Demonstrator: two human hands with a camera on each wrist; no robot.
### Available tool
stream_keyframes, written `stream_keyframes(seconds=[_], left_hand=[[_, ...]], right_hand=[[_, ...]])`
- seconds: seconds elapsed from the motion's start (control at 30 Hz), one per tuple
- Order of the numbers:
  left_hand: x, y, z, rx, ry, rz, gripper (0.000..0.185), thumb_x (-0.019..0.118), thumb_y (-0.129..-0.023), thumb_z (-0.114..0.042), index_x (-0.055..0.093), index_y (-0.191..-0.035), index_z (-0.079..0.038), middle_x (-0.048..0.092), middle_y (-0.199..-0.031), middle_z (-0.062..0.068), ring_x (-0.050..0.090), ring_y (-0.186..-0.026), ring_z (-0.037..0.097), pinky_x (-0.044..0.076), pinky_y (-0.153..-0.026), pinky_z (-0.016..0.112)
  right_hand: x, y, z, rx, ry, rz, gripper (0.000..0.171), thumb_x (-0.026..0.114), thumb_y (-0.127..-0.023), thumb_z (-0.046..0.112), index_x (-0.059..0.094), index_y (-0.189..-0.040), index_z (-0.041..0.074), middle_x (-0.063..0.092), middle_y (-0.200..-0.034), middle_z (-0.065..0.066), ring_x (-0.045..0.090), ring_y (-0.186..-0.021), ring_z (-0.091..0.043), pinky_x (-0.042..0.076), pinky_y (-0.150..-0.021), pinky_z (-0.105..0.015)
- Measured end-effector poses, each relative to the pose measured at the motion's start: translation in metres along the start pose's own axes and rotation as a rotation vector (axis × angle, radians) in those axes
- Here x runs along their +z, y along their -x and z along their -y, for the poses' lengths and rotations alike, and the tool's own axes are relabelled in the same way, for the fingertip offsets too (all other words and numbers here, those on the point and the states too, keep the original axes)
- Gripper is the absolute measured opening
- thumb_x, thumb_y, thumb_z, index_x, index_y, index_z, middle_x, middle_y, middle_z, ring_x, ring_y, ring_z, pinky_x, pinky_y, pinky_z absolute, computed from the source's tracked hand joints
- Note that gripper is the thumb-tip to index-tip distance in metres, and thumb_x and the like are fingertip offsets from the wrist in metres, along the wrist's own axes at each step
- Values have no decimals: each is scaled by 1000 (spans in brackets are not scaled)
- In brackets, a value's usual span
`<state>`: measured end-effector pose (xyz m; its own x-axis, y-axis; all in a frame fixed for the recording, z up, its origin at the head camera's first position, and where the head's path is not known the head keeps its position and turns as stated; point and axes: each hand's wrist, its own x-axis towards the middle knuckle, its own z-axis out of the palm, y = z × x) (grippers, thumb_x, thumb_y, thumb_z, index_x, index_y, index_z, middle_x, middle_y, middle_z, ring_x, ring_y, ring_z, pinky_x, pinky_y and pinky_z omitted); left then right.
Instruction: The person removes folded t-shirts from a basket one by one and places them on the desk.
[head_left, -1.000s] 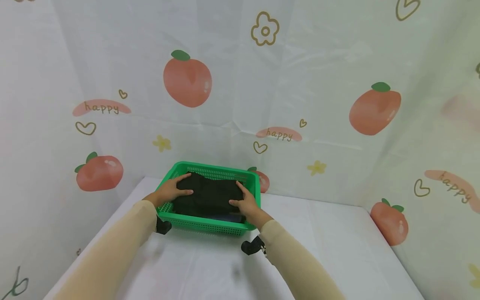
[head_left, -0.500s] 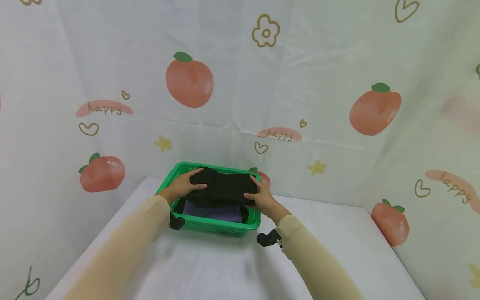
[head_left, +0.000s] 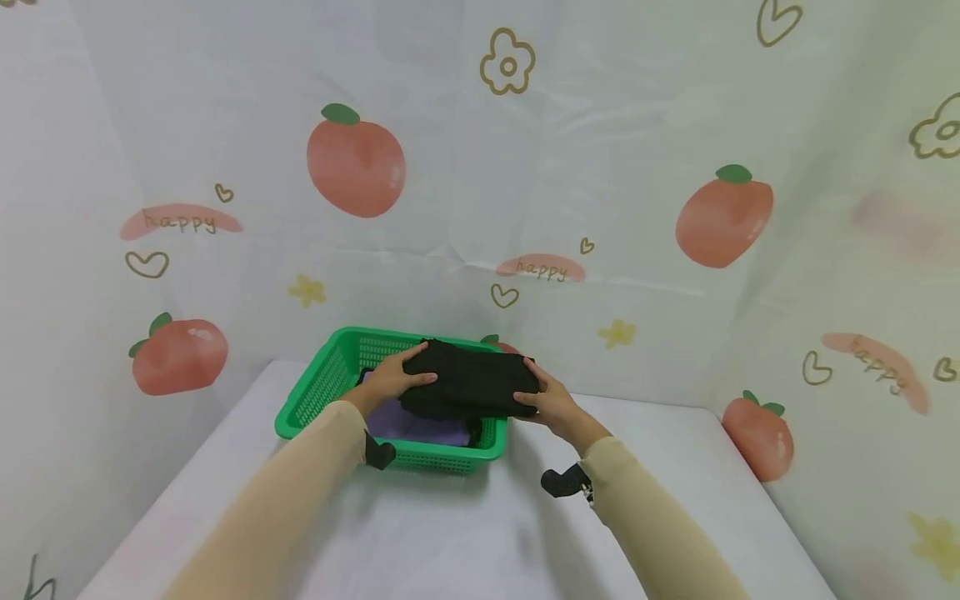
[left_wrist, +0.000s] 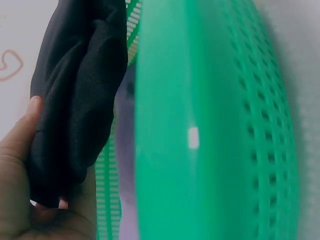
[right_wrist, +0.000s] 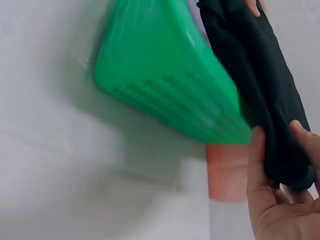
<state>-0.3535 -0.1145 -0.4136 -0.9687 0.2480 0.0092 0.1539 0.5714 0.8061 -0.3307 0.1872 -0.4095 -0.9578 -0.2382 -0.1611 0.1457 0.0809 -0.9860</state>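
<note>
Black garment [head_left: 468, 384]: lifted, centre frame, above green basket [head_left: 311, 400]
Grip: left hand [head_left: 390, 383] and right hand [head_left: 555, 406] each clasp an end
Risk: trailing fold may snag basket rim

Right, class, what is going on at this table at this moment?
A person holds a folded black garment by its two ends, the left hand gripping one end and the right hand the other. The garment is raised above the right part of a green basket that stands on a white table. A purple cloth lies inside the basket.
</note>
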Motion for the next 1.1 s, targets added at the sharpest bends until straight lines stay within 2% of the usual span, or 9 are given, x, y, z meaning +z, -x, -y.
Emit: stream_keyframes(seconds=[0.23,0.43,0.6,0.77,1.1], left_hand=[[18,-14,-5,-42,98,18,79,68,-94,-36,23,-158,-24,20,-161,22,26,-145,44,31,-113,57],[33,-20,-14,-51,136,28,76,65,-95,-36,24,-158,-24,20,-161,23,25,-145,44,29,-114,57],[45,-25,-20,-41,236,41,75,66,-95,-33,26,-158,-22,20,-161,22,25,-145,44,29,-114,58],[55,-29,-27,-48,358,78,75,67,-95,-30,26,-157,-23,17,-162,20,28,-144,43,30,-114,57],[71,-36,-40,-56,458,160,74,66,-95,-30,26,-157,-28,13,-163,16,34,-141,41,32,-113,56]], right_hand=[[-21,7,1,-6,23,8,76,52,-99,-3,13,-160,22,12,-163,-22,46,-128,-37,50,-98,-50],[-39,12,-1,15,25,7,77,52,-100,-1,11,-160,22,12,-163,-21,51,-122,-31,53,-94,-43],[-51,16,-5,27,9,6,77,52,-100,-1,10,-160,21,11,-163,-22,52,-120,-30,51,-96,-45],[-61,20,-9,35,3,4,78,52,-100,-1,9,-160,21,11,-163,-21,52,-120,-29,51,-95,-43],[-84,28,-13,45,17,-8,77,51,-100,-1,10,-160,22,10,-164,-20,51,-122,-29,50,-96,-42]])
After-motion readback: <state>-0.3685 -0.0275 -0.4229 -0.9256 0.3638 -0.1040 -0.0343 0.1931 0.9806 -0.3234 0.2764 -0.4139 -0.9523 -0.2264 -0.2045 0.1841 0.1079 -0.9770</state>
